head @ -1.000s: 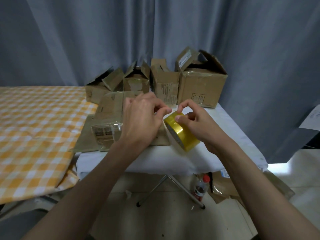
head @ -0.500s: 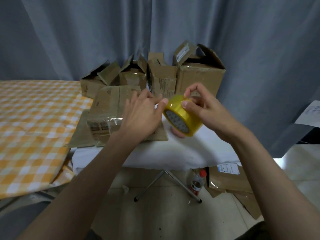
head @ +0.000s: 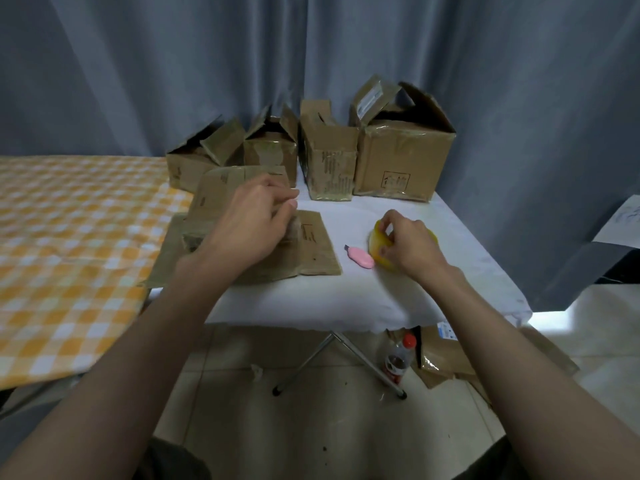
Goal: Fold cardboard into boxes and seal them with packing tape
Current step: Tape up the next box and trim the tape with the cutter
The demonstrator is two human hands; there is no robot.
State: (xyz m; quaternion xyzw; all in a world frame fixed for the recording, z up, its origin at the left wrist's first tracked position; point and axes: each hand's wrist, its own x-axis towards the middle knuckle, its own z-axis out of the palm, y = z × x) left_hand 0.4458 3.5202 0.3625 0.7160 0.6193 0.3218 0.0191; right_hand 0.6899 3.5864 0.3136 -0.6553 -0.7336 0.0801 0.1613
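A yellow roll of packing tape lies on the white table, and my right hand grips it from above with curled fingers. My left hand hovers over a stack of flattened cardboard at the table's left, its thumb and fingers drawn together; whether it pinches anything cannot be told. Several folded brown boxes with open top flaps stand in a row at the back of the table.
A pink box cutter lies just left of the tape roll. An orange checked cloth covers the surface to the left. Grey curtains hang behind. On the floor under the table stand a bottle and more cardboard.
My right hand has lowered the tape roll from mid-air onto the table to the right. My left hand has let go of the roll and moved left over the flat cardboard.
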